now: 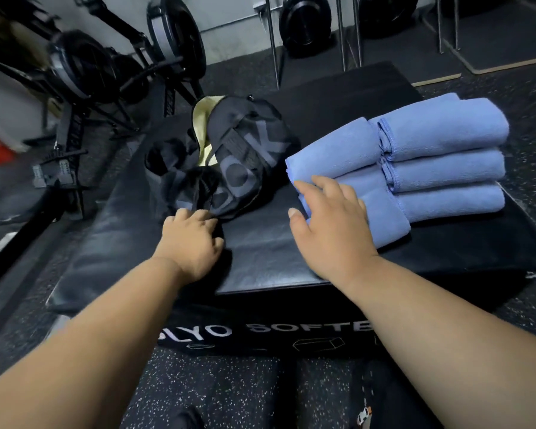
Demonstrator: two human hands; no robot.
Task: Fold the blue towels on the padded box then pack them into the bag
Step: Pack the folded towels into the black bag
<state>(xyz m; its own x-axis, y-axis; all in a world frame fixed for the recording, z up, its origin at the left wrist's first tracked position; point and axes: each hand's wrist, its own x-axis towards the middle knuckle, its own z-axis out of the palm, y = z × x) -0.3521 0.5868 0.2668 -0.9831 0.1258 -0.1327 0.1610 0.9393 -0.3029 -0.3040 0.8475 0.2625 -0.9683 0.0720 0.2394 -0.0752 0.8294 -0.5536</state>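
**Hands at the bag and the towel stack: folding done, packing about to start**

Right hand: fingers spread and nearly straight, laid on the near left corner of the near towel pile; thumb out to the left, resting low beside the pile's edge. Nothing gripped yet.

Left hand: fingers curled onto the near end of the bag; whether they pinch fabric or a strap cannot be told, as the dark cloth hides the fingertips.

Padded box: black, low, white lettering on its near face; carries all items.

Bag: black, grey lettering, pale yellow lining showing at its far left opening; lies left of centre, collapsed.

Blue towels: all folded, in two stacks touching side by side at the right, just beside the bag.

Step in hand, by judgement: first transfer to the bag. The next move calls for closing the right hand round the top towel or the pile, and for the left to open the bag's mouth and hold it.

Gym equipment: far left, blurred.
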